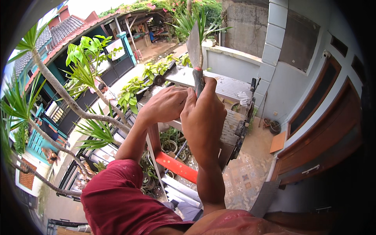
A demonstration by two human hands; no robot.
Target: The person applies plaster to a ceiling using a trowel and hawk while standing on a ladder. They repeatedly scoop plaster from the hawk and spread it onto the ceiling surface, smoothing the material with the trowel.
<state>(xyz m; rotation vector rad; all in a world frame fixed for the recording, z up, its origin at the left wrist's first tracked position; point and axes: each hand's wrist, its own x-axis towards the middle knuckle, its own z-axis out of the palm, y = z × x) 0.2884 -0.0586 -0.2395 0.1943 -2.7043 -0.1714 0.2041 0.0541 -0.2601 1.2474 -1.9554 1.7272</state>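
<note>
My right hand [204, 113] is closed round the dark handle of a putty knife [198, 78]. The wide metal blade points up and away from me, a narrow red band at its base. Close against the right hand is my left hand [166, 103], bent at the wrist with its fingers curled in. Those fingertips are hidden, so whatever they hold cannot be made out. Beneath both hands stretches a grey metal ladder [233, 117] with ribbed, white-spattered surfaces and black hinges along its right side.
Below the ladder lie a red bar [176, 166], potted plants [170, 145] and a patterned tile floor [243, 182]. Bent plant trunks [66, 94] rise on the left. A wooden door [321, 145] stands right, a low white wall [231, 60] ahead. People [49, 129] are in the street.
</note>
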